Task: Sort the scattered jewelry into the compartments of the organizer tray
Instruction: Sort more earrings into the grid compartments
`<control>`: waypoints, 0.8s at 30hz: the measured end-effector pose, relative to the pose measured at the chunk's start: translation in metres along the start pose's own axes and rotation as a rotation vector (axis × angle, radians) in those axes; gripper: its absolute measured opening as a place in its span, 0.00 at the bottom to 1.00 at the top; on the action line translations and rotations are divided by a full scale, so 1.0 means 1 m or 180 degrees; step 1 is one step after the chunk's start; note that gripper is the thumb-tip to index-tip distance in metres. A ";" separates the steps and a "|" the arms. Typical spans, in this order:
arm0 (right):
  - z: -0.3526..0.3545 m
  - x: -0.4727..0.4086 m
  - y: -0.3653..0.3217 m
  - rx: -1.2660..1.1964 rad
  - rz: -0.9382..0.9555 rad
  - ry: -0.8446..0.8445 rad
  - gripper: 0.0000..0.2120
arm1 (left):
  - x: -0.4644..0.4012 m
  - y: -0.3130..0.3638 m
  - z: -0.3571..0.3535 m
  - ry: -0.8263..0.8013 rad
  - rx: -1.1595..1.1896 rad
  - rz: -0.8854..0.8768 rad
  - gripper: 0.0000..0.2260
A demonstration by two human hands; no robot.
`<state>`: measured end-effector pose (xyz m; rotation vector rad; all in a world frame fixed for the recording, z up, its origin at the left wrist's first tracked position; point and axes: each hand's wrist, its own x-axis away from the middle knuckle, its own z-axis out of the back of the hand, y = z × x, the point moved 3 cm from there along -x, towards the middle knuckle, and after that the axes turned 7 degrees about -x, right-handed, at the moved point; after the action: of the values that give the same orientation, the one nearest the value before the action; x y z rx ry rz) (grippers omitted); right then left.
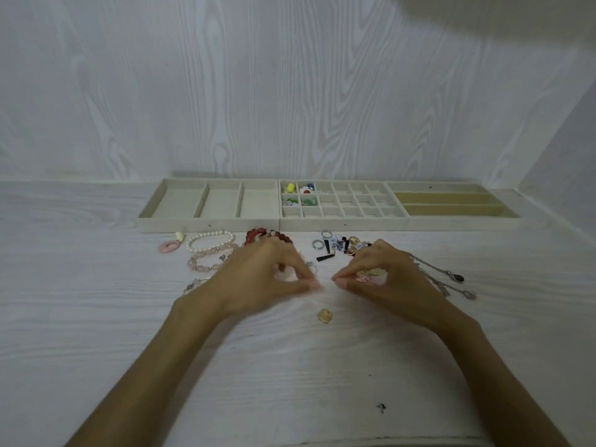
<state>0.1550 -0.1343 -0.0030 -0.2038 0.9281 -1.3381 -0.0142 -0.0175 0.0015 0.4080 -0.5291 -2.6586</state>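
The beige organizer tray (pixel 343 224) runs along the wall in three sections: wide bins on the left, a small grid in the middle, long slots on the right. Coloured beads (pixel 298 195) fill the grid's left cells. In front lie a pearl bracelet (pixel 211 240), a pink bracelet (pixel 206 262), red beads (pixel 258 237), rings and earrings (pixel 335 245) and silver chains (pixel 445 279). My left hand (pixel 271 275) and my right hand (pixel 387 275) hover over the pile, each with thumb and forefinger tips pressed together. Nothing shows between the blurred tips. A gold bead (pixel 324 316) lies below them.
A pink ring pendant (pixel 169 246) lies at the pile's left end. A pink piece (pixel 371 276) shows under my right hand. The white wood-grain table (pixel 290 366) meets a wall just behind the tray. A small dark mark (pixel 381 407) sits near the front edge.
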 end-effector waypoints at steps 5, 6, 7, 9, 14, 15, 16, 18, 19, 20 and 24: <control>0.015 0.007 0.022 0.0566 -0.0455 0.0338 0.09 | 0.000 0.016 -0.019 -0.0727 -0.0280 -0.0198 0.17; 0.019 0.008 0.025 0.0724 -0.0503 0.0454 0.09 | 0.000 0.017 -0.020 -0.0682 -0.0286 -0.0233 0.15; 0.023 0.009 0.026 0.0830 -0.0552 0.0563 0.09 | -0.001 0.017 -0.021 -0.0635 -0.0246 -0.0249 0.13; 0.028 0.009 0.026 0.0893 -0.0638 0.0692 0.08 | -0.001 0.018 -0.022 -0.0570 -0.0140 -0.0234 0.10; 0.016 0.001 0.007 -0.0037 -0.0591 0.0478 0.09 | -0.003 0.021 -0.018 -0.0072 0.1008 0.0299 0.04; 0.011 -0.001 -0.001 -0.0317 -0.0591 0.0393 0.09 | -0.004 0.022 -0.015 0.0036 0.1516 0.0491 0.05; 0.005 -0.002 -0.009 -0.0578 -0.0604 0.0348 0.10 | -0.005 0.023 -0.013 0.0070 0.2063 0.0716 0.06; -0.004 -0.005 -0.019 -0.0914 -0.0613 0.0453 0.11 | -0.004 0.024 -0.012 -0.0084 0.2757 0.1194 0.08; -0.007 -0.005 -0.022 -0.1058 -0.0628 0.0563 0.11 | -0.004 0.024 -0.014 -0.0163 0.2958 0.1370 0.09; -0.008 -0.006 -0.024 -0.1216 -0.0672 0.0686 0.10 | -0.004 0.024 -0.015 -0.0207 0.3171 0.1493 0.09; -0.005 -0.005 -0.023 -0.1628 -0.0712 0.0998 0.08 | -0.004 0.025 -0.018 -0.0263 0.3771 0.1691 0.13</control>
<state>0.1346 -0.1342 0.0105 -0.5119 1.5456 -1.3358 0.0040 -0.0425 -0.0033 0.3771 -1.9015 -1.6107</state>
